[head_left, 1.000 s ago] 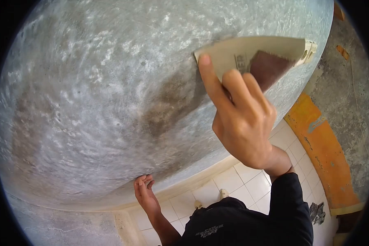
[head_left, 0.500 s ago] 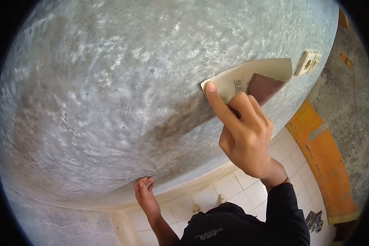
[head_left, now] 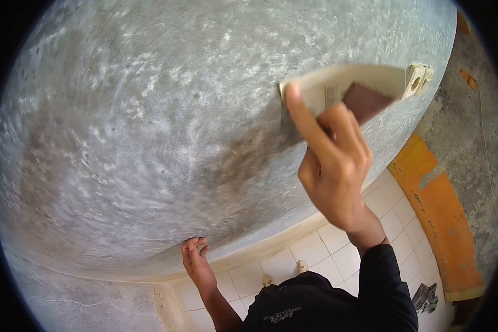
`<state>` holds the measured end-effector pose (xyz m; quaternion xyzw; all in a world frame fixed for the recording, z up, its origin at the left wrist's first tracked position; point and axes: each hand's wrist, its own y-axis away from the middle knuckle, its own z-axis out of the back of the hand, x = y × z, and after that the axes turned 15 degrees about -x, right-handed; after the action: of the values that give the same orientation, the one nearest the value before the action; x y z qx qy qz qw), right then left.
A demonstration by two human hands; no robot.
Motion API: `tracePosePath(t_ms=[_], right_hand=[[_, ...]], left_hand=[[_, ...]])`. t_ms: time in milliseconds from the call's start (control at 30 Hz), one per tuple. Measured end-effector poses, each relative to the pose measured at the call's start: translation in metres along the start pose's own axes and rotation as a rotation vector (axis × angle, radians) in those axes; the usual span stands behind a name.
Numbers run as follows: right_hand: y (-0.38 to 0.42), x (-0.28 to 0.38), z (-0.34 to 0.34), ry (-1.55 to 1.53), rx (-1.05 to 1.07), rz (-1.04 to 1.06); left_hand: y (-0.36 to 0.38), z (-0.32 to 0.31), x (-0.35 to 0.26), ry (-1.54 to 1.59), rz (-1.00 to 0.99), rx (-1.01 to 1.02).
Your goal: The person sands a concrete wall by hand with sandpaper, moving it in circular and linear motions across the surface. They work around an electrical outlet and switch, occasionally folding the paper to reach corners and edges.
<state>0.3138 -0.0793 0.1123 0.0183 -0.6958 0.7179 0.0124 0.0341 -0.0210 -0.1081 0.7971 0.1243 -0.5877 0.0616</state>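
Note:
Against the mottled grey wall (head_left: 166,127), my right hand (head_left: 337,166) grips a wide, cream-coloured scraper (head_left: 315,88). Its index finger stretches along the blade to the left corner, while the other fingers curl in behind. A reddish-brown piece (head_left: 367,102) overlaps the blade beside the knuckles. The blade's right end comes up to a pale wall socket (head_left: 416,81). Lower down, my left hand (head_left: 197,263) is at the wall with its fingers bent and drawn together, a small dark spot at the fingertips; what they hold, if anything, I cannot tell.
White floor tiles (head_left: 337,239) run below the wall, with my feet on them. An orange painted band (head_left: 440,216) curves along the right, beside bare grey concrete (head_left: 465,149). A dark crumpled heap (head_left: 425,297) lies at lower right. Brownish patches mark the wall.
My right hand has moved the scraper up and slightly right along the wall, and it is blurred now. My left hand has stayed almost in place.

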Motion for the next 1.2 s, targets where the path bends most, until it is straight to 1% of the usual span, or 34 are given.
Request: tracePosePath(t_ms=[133,233,267,367,433,533,633,667,733,833,1000,1067,1200], right_hand=[[-0.008,0.001,-0.004,0.01,-0.044,0.027],[0.007,0.005,0.002,0.051,0.05,0.016],[0.005,0.001,0.002,0.025,0.05,0.018],[-0.013,-0.003,-0.009,-0.002,-0.073,0.091],[-0.024,0.004,-0.013,0.044,-0.115,0.12],[-0.021,0.008,-0.012,0.103,-0.112,0.152],[-0.012,0.002,-0.009,0.042,-0.067,0.111],[-0.016,0.004,-0.009,0.023,-0.069,0.094],[-0.029,0.005,-0.018,0.031,-0.13,0.133],[-0.037,0.008,-0.015,0.056,-0.126,0.145],[-0.022,0.0,-0.01,0.014,-0.065,0.14],[-0.034,0.0,-0.014,0.005,-0.113,0.166],[-0.032,-0.001,-0.016,0.021,-0.128,0.173]], left_hand=[[-0.001,0.002,0.002,-0.005,-0.004,0.023],[-0.001,0.001,0.002,-0.006,0.002,0.013],[-0.001,-0.001,0.001,0.002,-0.002,-0.002],[0.0,-0.002,0.001,0.007,-0.007,-0.022],[-0.002,0.0,0.003,0.006,-0.009,-0.013],[-0.002,0.002,0.004,-0.009,-0.019,0.02],[0.0,-0.001,0.003,-0.006,-0.019,-0.005],[0.0,-0.001,0.004,-0.01,-0.018,-0.006],[-0.001,0.0,0.003,-0.026,-0.019,0.0],[-0.002,0.0,0.003,-0.007,-0.014,-0.004],[-0.001,-0.002,0.002,0.002,-0.013,-0.017],[0.001,-0.002,0.002,-0.005,-0.016,-0.023],[0.001,-0.004,0.001,-0.007,-0.025,-0.02]])
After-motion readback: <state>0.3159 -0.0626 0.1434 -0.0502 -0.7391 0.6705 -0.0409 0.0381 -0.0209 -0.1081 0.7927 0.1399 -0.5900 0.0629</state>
